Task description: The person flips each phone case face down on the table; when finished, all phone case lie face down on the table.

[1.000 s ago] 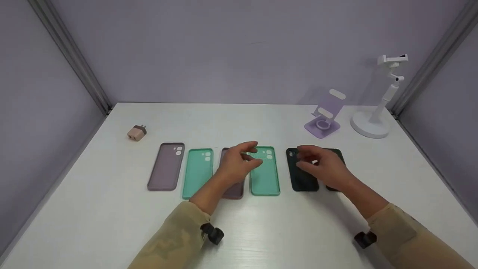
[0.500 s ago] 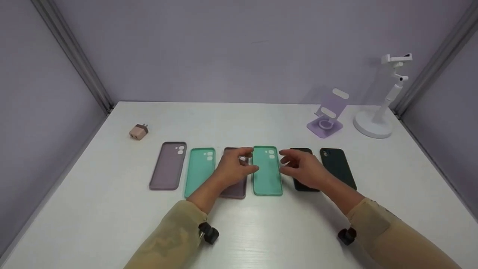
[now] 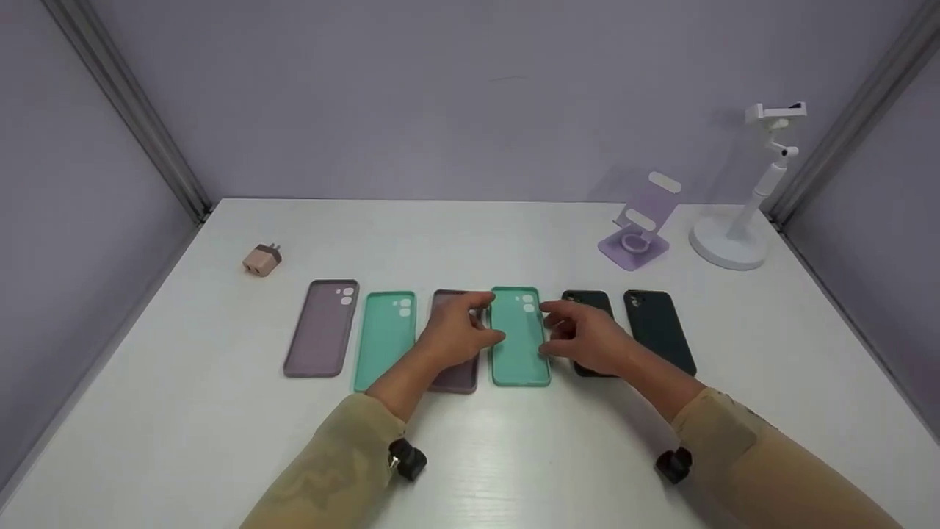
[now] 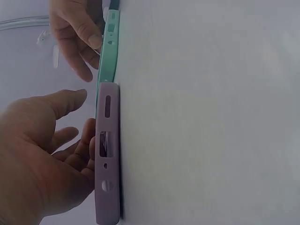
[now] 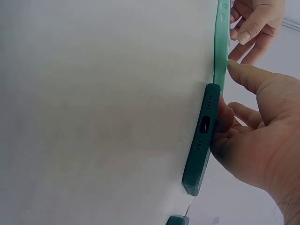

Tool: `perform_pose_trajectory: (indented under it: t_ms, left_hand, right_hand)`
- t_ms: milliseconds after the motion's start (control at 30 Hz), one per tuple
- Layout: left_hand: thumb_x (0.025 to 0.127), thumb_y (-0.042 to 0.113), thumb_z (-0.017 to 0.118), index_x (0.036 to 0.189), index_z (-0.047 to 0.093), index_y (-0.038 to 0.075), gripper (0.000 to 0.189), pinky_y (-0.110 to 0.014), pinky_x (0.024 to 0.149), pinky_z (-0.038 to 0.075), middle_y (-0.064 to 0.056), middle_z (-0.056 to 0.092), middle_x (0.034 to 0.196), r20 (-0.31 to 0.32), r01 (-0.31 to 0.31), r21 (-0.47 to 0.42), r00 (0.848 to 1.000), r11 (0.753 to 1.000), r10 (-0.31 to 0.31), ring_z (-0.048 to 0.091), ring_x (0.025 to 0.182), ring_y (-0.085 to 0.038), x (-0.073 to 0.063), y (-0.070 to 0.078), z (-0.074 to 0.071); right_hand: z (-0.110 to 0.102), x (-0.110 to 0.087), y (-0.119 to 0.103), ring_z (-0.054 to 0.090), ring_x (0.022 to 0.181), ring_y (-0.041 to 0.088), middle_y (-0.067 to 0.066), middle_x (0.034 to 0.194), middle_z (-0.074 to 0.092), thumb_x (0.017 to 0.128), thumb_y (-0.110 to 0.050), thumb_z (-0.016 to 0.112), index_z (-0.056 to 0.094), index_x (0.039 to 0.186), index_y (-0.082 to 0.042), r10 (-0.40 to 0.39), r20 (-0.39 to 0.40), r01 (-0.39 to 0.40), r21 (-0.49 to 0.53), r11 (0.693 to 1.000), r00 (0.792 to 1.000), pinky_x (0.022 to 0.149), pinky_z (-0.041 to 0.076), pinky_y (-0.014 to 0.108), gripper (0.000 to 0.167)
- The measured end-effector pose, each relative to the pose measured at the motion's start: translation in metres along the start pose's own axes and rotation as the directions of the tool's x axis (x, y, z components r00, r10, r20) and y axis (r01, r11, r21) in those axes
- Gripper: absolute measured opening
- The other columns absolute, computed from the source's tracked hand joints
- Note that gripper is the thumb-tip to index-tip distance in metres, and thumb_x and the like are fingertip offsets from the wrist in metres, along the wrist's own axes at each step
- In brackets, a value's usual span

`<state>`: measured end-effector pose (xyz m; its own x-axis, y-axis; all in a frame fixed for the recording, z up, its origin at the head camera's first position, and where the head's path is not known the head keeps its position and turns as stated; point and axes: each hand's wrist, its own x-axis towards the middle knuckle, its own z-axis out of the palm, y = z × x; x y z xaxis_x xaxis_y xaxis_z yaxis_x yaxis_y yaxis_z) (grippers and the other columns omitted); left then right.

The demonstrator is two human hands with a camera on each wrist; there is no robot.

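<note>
Near the middle of the white table lies a mint-green phone case (image 3: 520,345), flat with its hollow side up. My left hand (image 3: 452,334) hovers at its left long edge, thumb and forefinger spread, over a mauve phone case (image 3: 457,378). At the right long edge is my right hand (image 3: 587,338), its thumb and fingertips right at the rim. That hand partly covers a dark green phone case (image 5: 201,140). In the left wrist view, the mauve case's end fills the foreground below the spread left thumb (image 4: 70,99). Neither hand grips anything.
Left of the hands lie another mint case (image 3: 385,334) and another mauve case (image 3: 323,330). A second dark case (image 3: 661,330) is on the right. Farther back are a pink charger plug (image 3: 262,260), a purple phone stand (image 3: 635,239) and a white stand (image 3: 731,242).
My right hand has moved left from the dark cases to the middle mint case's right edge, and the nearer dark case now lies farther left of the other. My left hand has lowered slightly.
</note>
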<state>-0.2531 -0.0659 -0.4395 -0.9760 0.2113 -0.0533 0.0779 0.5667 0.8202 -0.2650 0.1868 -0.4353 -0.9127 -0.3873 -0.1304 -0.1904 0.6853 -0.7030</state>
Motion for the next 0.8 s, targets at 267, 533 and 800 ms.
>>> perform_pose_trajectory:
  t_ms: [267, 533, 800]
  left_hand:
    - [0.095, 0.020, 0.082, 0.156, 0.054, 0.012, 0.068, -0.040, 0.108, 0.048, -0.009, 0.058, 0.152, 0.013, 0.017, 0.040, 1.000, 0.999, -0.017, 0.058, 0.121, -0.020, 0.0028, 0.0013, 0.0024]
    - [0.092, 0.018, 0.084, 0.154, 0.056, 0.009, 0.068, -0.043, 0.115, 0.042, -0.011, 0.057, 0.152, 0.000, -0.010, 0.071, 1.000, 0.997, 0.010, 0.054, 0.134, -0.024, 0.0037, 0.0002, 0.0042]
    - [0.091, 0.017, 0.085, 0.152, 0.058, 0.008, 0.067, -0.045, 0.121, 0.035, -0.012, 0.056, 0.154, -0.013, -0.017, 0.089, 1.000, 0.996, 0.019, 0.047, 0.146, -0.028, 0.0040, -0.0011, 0.0067]
  right_hand:
    - [-0.0003, 0.0004, 0.0009, 0.062, 0.108, 0.024, 0.007, 0.128, 0.066, 0.094, -0.020, 0.083, 0.055, 0.154, -0.010, -0.009, 0.010, 0.008, 0.008, 1.000, 1.000, 0.097, 0.054, 0.041, 0.067]
    - [-0.0007, 0.0019, 0.0023, 0.062, 0.109, 0.024, 0.009, 0.130, 0.066, 0.094, -0.022, 0.084, 0.055, 0.154, -0.007, -0.012, 0.008, 0.012, -0.009, 1.000, 1.000, 0.096, 0.054, 0.041, 0.068]
    - [0.0001, 0.0023, 0.0024, 0.061, 0.105, 0.023, 0.007, 0.127, 0.066, 0.094, -0.022, 0.083, 0.056, 0.153, -0.007, -0.015, 0.006, 0.016, -0.043, 0.999, 1.000, 0.094, 0.053, 0.040, 0.066]
